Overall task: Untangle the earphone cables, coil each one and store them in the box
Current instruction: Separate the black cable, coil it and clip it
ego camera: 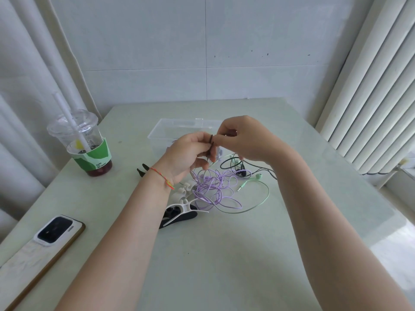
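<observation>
Above the middle of the surface: both hands are meeting over the heap of cables, in front of the box.
Left hand (188, 153): its fingers are curling round a small dark coil of black cable (211, 144), gripping it upright, long axis running roughly top to bottom.
Right hand (244, 140): its fingertips are pinching the top loop of that same black cable, knuckles turning toward the far edge.
Black cable on the surface: the rest of it is trailing down from the hands and lying in loose loops toward the right edge, with a dark earbud resting among them.
Purple cable (215, 189): thin and glossy, it is lying in a tangled knot of many loops at the centre, just below the hands.
Green cable (258, 198): pale mint, it is sweeping in one wide arc round the right of the purple knot; its metal plug is pointing toward the near-left, and a green earbud (259, 176) is lying beside the black loops.
Box (161, 131): clear plastic, rectangular, open-topped, it is sitting past the hands toward the far edge; whether anything is lying inside, I cannot tell.
Winders (182, 209): flat white and black plastic pieces are lying overlapped just near-left of the purple knot.
Cup (85, 142): clear, domed lid, white straw, green sleeve, dark red drink in the bottom; it is standing at the left edge.
Phone (45, 243): it is lying face down at the near-left corner.
</observation>
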{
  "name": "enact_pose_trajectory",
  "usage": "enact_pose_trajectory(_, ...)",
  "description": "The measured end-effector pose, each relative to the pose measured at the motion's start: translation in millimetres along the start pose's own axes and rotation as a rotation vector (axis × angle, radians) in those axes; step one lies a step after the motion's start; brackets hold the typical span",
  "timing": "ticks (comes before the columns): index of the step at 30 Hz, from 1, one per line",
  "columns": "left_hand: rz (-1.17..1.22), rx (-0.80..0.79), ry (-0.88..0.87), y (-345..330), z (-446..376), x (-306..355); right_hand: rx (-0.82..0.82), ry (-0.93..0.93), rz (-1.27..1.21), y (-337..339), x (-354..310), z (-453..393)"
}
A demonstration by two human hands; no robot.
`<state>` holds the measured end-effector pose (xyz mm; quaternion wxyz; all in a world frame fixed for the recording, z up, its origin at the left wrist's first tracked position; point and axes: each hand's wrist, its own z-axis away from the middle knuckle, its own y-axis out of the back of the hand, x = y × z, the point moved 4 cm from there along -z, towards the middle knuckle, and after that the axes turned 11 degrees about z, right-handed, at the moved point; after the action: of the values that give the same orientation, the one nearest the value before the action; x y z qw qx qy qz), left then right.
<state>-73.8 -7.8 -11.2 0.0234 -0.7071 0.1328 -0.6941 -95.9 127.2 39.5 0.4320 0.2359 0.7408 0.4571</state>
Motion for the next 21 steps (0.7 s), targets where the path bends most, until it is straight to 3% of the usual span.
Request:
enact_pose_trajectory(3, 0.144, -0.024, 0.064, -1.8, 0.1, 0.6, 0.043, 0.004, -0.062, 3.9, 3.6, -0.4)
enact_pose_trajectory(7, 0.103, -0.097, 0.166, -2.1, 2.1, -0.5, 0.067, -0.010, -0.167, 2.9, 7.3, -2.2)
enact_pose_trajectory(13, 0.178, -0.163, 0.136, -0.2, 3.2, 0.0, 0.052, -0.023, -0.293, 3.4, 11.7, -1.5)
enact_pose_trajectory(21, 0.302, -0.121, 0.141, 4.0, 6.1, 1.1, 0.031, -0.059, -0.344, -2.7, 11.8, -4.4)
